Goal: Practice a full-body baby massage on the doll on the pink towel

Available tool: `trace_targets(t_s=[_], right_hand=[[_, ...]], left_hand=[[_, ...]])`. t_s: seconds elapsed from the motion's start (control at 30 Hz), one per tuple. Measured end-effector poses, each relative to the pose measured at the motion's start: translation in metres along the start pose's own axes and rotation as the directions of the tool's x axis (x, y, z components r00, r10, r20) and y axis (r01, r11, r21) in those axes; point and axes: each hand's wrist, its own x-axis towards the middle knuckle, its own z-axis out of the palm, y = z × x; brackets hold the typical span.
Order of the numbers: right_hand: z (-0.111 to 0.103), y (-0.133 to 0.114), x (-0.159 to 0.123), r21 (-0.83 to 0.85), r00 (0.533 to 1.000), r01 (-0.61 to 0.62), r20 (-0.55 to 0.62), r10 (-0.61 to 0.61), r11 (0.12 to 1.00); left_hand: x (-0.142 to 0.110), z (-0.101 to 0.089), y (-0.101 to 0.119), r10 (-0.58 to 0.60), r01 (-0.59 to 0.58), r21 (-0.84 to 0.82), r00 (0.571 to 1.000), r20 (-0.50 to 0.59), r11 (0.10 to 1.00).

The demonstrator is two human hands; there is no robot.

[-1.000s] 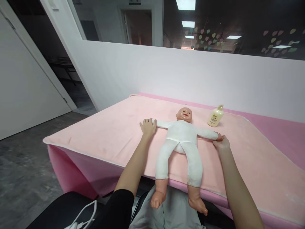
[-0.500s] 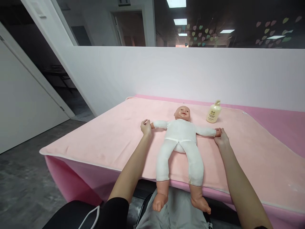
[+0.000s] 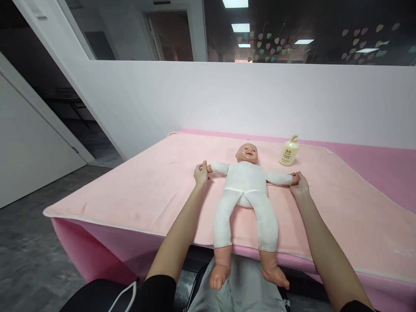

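A baby doll [image 3: 246,180] in a white cloth body lies on its back, head toward the wall, its arms stretched out sideways. Its bare feet hang over the table's front edge, above my lap. My left hand [image 3: 201,173] is closed around the doll's hand on the left. On the other side, my right hand [image 3: 300,185] grips the doll's other hand, with the small fingers showing above mine. Under the doll spreads a light pink blanket [image 3: 136,186].
A pale yellow pump bottle [image 3: 289,151] stands beyond the doll's right-side arm. Darker pink cloth [image 3: 373,169] covers the table under the blanket. Behind rises a white wall [image 3: 227,95] with a window above. A black chair [image 3: 94,297] is at the lower left.
Both of my hands have drawn slightly inward with the doll's hands still in them. The view has shifted a little; the bottle stands in the same place.
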Motion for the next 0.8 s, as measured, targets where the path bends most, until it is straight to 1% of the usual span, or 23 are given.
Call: trace_targets(t_s=[0.1,0.17,0.23,0.3,0.37,0.43,0.53,0.6,0.7,0.8], right_hand=[[-0.001,0.001,0.001,-0.017,0.998,0.05,-0.024,-0.051,0.999],[-0.001,0.001,0.001,-0.03,0.999,0.042,-0.032,-0.043,0.999],[-0.001,0.0,0.002,-0.025,0.999,0.024,-0.037,-0.025,0.999],[0.0,-0.001,0.002,0.009,0.999,0.016,-0.045,-0.016,1.0],[0.0,-0.002,0.002,0.051,0.998,0.02,-0.059,-0.017,0.998],[0.001,-0.003,0.0,0.066,0.999,0.002,-0.049,0.001,0.998],[0.002,-0.004,-0.002,0.034,0.999,-0.035,-0.023,0.036,0.999],[0.001,-0.003,-0.001,0.006,0.999,-0.035,-0.023,0.035,0.999],[-0.001,-0.002,0.002,0.011,1.0,-0.017,-0.023,0.018,1.0],[-0.006,-0.001,0.009,0.02,0.999,0.007,0.031,-0.008,1.0]], left_hand=[[0.001,0.003,0.0,-0.017,0.012,-0.12,0.999,-0.041,0.993],[0.0,0.005,0.002,-0.009,-0.011,-0.195,0.995,-0.102,0.981],[-0.002,0.007,0.004,-0.013,-0.021,-0.244,0.99,-0.139,0.97],[-0.004,0.007,0.006,-0.055,0.012,-0.283,0.988,-0.147,0.959],[-0.005,0.006,0.008,-0.126,0.073,-0.331,0.982,-0.141,0.941],[-0.005,0.006,0.009,-0.165,0.103,-0.369,0.976,-0.143,0.924],[-0.004,0.006,0.009,-0.127,0.074,-0.345,0.983,-0.131,0.936],[-0.004,0.007,0.009,-0.099,0.055,-0.306,0.987,-0.129,0.95],[-0.004,0.007,0.009,-0.126,0.077,-0.309,0.982,-0.143,0.948],[-0.004,0.007,0.009,-0.141,0.088,-0.345,0.981,-0.133,0.934]])
